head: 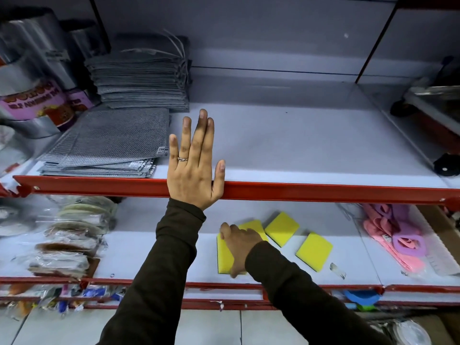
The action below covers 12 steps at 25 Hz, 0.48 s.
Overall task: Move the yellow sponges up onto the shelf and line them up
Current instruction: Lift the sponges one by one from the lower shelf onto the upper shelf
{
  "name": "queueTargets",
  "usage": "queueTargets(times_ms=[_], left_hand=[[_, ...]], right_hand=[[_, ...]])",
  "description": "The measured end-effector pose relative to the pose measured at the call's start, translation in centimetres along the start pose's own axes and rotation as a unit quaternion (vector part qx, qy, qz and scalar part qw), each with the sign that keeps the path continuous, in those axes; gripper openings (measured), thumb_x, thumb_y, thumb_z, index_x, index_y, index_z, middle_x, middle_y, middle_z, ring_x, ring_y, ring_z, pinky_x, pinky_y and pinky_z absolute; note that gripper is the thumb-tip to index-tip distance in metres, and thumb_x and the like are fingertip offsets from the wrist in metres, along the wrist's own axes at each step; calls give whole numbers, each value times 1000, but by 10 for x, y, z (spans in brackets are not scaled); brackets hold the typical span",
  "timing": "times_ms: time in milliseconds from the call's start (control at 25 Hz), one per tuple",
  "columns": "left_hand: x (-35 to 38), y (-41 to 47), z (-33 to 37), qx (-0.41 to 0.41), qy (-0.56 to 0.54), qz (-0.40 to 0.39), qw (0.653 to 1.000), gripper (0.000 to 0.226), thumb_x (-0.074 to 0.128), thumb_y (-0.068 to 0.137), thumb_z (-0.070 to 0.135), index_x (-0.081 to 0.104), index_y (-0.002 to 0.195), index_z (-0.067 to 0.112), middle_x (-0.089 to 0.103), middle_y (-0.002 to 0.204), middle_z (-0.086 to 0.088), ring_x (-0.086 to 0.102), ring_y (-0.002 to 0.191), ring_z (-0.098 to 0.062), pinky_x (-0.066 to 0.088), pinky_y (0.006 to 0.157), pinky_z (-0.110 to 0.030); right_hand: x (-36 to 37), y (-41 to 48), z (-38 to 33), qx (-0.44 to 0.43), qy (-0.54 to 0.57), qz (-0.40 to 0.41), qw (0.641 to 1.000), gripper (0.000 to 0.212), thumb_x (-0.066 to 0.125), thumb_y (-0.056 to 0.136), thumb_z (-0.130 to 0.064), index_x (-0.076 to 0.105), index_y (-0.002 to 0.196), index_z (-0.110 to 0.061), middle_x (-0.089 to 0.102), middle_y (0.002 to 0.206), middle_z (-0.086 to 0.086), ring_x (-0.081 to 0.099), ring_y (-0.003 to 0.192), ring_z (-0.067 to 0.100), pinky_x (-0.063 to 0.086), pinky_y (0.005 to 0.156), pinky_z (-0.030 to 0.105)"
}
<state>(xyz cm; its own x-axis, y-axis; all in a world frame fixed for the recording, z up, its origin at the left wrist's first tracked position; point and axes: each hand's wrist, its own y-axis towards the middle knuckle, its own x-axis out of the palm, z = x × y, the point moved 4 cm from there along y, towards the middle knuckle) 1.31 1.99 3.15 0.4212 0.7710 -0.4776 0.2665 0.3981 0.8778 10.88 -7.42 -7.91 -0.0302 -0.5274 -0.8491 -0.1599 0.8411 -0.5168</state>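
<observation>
Several yellow sponges lie on the lower shelf (149, 250). My right hand (239, 247) rests on the leftmost sponge (224, 260), fingers curled round its edges. A second sponge (254, 226) shows partly behind that hand. Two more lie apart to the right: one (282, 228) farther back, one (314, 251) nearer the front. My left hand (193, 165) lies flat and open on the upper shelf (298, 145), palm down, thumb over its red front edge (323, 191), holding nothing.
Stacks of grey mesh cloths (112, 145) fill the upper shelf's left side, with foil rolls (32, 95) beyond. A dark appliance (433, 103) stands at the right. On the lower shelf are bagged scrubbers (69, 240) at left and pink cloths (398, 240) at right.
</observation>
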Motion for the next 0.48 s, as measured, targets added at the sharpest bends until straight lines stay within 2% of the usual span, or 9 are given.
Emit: queueTargets(times_ms=[80, 160, 240, 320, 400, 480], left_hand=[[0, -1, 1, -1, 0, 10, 1000, 72, 29, 103, 40, 12, 167, 10, 24, 170, -11, -9, 163, -19, -7, 134, -40], [-1, -1, 2, -7, 1, 11, 1000, 70, 28, 104, 39, 18, 166, 8, 24, 172, -9, -6, 163, -19, -6, 134, -40], [-3, 0, 2, -9, -3, 17, 1000, 68, 26, 105, 38, 22, 165, 7, 19, 172, -3, -5, 163, -20, -6, 134, -40], [-3, -1, 3, -8, -12, 19, 1000, 66, 24, 105, 36, 23, 164, 7, 17, 172, -2, -4, 164, -21, -5, 134, -41], [-4, -1, 2, -6, -14, 21, 1000, 66, 23, 105, 35, 21, 165, 7, 20, 173, -3, -2, 164, -22, -4, 134, -42], [-4, 0, 1, -10, -15, 22, 1000, 66, 23, 105, 34, 20, 165, 7, 16, 173, -1, -3, 164, -21, -5, 134, -41]], right_hand=[[-27, -54, -4, 0, 41, -34, 999, 86, 91, 66, -25, 39, 134, -13, 55, 128, 13, 62, 110, 33, 49, 81, 38], [-69, -109, -6, -22, 60, -4, 998, 76, 90, 64, -31, 44, 124, -24, 55, 120, 5, 58, 97, 25, 45, 75, 34], [-121, -151, -1, -39, 86, 105, 990, 68, 86, 62, -39, 42, 114, -35, 52, 110, -3, 53, 92, 19, 46, 75, 37], [-166, -164, 11, -35, 100, 209, 972, 66, 84, 61, -40, 41, 111, -37, 50, 107, -5, 50, 91, 17, 42, 74, 34], [-195, -144, 28, -1, 94, 237, 967, 67, 84, 64, -35, 43, 118, -32, 48, 109, -2, 49, 94, 20, 42, 76, 34], [-206, -107, 38, 21, 75, 208, 975, 71, 84, 67, -32, 46, 127, -25, 50, 114, 4, 52, 102, 26, 49, 86, 37]])
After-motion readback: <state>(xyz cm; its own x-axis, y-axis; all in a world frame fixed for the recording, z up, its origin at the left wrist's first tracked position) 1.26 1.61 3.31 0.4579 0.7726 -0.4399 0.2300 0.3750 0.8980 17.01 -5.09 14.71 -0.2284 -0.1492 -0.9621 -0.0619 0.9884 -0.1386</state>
